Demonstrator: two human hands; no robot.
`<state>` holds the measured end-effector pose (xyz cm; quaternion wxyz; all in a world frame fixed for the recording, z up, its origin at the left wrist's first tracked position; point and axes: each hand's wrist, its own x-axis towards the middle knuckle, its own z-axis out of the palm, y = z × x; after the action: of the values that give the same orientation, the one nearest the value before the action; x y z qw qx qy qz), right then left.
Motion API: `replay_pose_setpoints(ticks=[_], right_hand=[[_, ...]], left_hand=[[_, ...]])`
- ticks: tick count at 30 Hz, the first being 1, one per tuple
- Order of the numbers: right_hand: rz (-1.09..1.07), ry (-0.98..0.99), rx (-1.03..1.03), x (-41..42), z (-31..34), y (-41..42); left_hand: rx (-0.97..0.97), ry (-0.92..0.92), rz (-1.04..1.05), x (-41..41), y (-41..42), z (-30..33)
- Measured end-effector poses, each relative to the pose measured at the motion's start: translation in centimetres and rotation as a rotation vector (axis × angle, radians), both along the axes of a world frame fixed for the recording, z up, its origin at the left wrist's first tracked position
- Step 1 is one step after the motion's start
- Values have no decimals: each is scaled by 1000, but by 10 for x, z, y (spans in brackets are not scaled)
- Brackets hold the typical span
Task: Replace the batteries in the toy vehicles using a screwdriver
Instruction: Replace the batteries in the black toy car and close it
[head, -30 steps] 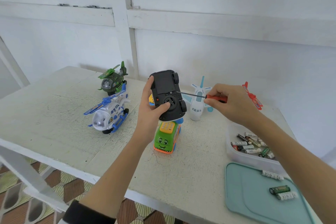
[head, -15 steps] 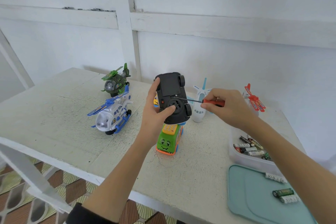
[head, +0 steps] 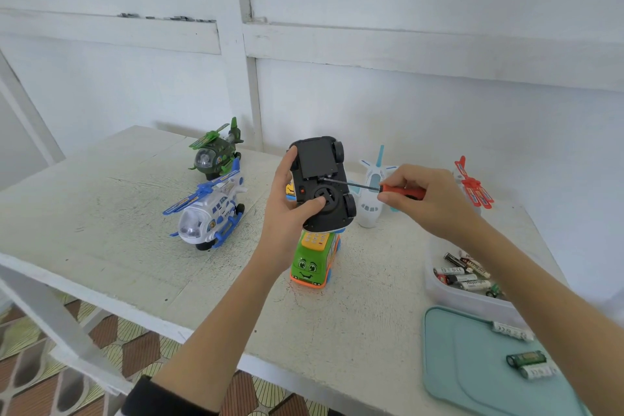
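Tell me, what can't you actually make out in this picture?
- Head view: the screw under the screwdriver tip on the black car is too small.
- The yellow toy is mostly hidden behind the left hand and car.
- Labels on batteries in the clear tub are too small.
- The teal lid is cut off by the frame edge.

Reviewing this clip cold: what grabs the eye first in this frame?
At centre, the left hand holds a black toy car belly-up above the table, while the right hand points a red-handled screwdriver at its underside. Behind-left stand a green helicopter and a blue-and-white helicopter; a tub of batteries sits right.
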<state>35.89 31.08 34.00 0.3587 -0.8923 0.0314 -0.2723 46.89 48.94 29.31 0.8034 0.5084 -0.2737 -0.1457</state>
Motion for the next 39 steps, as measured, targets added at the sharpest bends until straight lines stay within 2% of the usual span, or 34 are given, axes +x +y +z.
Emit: replay_pose_setpoints(ticks=[18, 24, 29, 34, 39], right_hand=[[-45, 0, -45, -5, -2, -9], [-49, 48, -240, -3, -3, -10], [62, 239, -410, -2, -2, -8], [172, 391, -312, 0, -5, -5], [152, 373, -185, 0, -10, -4]], left_hand=[[29, -1, -18, -2, 3, 1], [95, -12, -78, -1, 3, 0], [212, -16, -141, 5, 3, -3], [280, -35, -229, 5, 0, -5], [306, -48, -224, 5, -1, -5]])
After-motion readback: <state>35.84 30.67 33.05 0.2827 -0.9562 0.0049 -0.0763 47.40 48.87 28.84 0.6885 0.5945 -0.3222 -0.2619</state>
